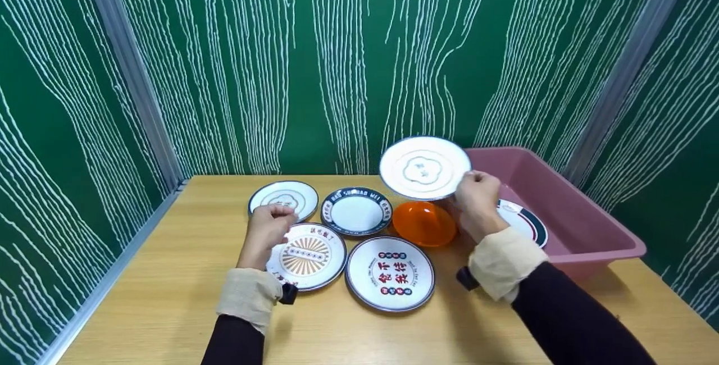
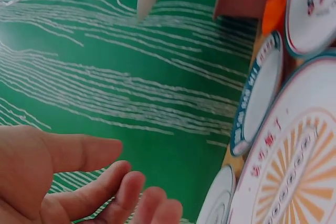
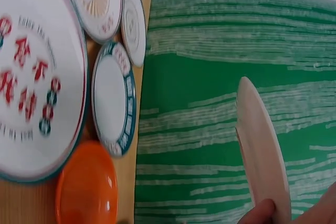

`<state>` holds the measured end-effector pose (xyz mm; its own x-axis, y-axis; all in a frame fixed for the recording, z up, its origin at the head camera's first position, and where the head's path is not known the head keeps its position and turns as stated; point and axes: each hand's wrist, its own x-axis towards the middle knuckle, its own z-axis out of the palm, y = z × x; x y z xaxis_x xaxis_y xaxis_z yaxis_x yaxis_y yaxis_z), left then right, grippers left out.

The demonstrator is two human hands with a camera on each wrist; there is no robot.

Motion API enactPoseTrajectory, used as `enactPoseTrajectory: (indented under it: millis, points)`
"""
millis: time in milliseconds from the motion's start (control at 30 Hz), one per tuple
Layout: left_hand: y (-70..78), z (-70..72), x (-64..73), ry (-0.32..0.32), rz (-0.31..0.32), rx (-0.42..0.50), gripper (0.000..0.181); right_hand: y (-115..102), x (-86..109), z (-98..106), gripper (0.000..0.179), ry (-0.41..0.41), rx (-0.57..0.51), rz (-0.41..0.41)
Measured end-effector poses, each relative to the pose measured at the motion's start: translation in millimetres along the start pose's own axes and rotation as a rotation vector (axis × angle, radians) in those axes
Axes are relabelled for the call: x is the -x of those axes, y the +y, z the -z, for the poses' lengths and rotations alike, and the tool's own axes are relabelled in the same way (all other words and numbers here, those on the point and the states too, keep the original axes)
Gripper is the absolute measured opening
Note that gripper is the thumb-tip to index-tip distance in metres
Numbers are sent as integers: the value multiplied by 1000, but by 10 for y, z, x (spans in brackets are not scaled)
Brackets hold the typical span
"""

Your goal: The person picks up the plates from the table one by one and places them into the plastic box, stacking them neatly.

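Note:
My right hand (image 1: 480, 199) pinches the right edge of a white plate (image 1: 425, 167) with a blue rim and a flower-shaped outline, held tilted in the air above an orange bowl (image 1: 424, 224). In the right wrist view that plate (image 3: 262, 150) shows nearly edge-on, a thumb at its lower edge. My left hand (image 1: 268, 233) hovers over the left plates with loosely bent fingers and nothing between them. Beneath it lie a plate with a sunburst print (image 1: 309, 257) and, behind, a small plate (image 1: 292, 194) with a flower outline. The left wrist view shows the left fingers (image 2: 131, 187) slightly apart.
A dark-rimmed plate (image 1: 356, 211) lies at the back centre, and a plate with red characters (image 1: 390, 283) at the front. On the right stands a pink plastic tub (image 1: 584, 224) with a dark-banded plate (image 1: 522, 222) inside. A green, white-streaked wall (image 1: 337, 73) rises behind the wooden table (image 1: 185, 275).

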<state>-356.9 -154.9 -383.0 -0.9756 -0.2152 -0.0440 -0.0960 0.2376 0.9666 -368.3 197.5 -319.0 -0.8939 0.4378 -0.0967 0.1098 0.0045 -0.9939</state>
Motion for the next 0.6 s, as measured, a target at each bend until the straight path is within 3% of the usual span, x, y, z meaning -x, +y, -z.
enactPoseTrajectory:
  millis: [167,400,533,600]
  points:
    - [-123,89,-72,14,-9,-206,20,28,-132,242,42,82,-16,17]
    - [-262,228,-153,3,68,-219,22,144,-320,563,26,164,-68,0]
    - [-342,294,-184,6,73,-273,23,192,-386,756,21,176,-106,-34]
    - [-375,319,-191,4,105,-296,25,217,-414,844,21,174,-135,-59]
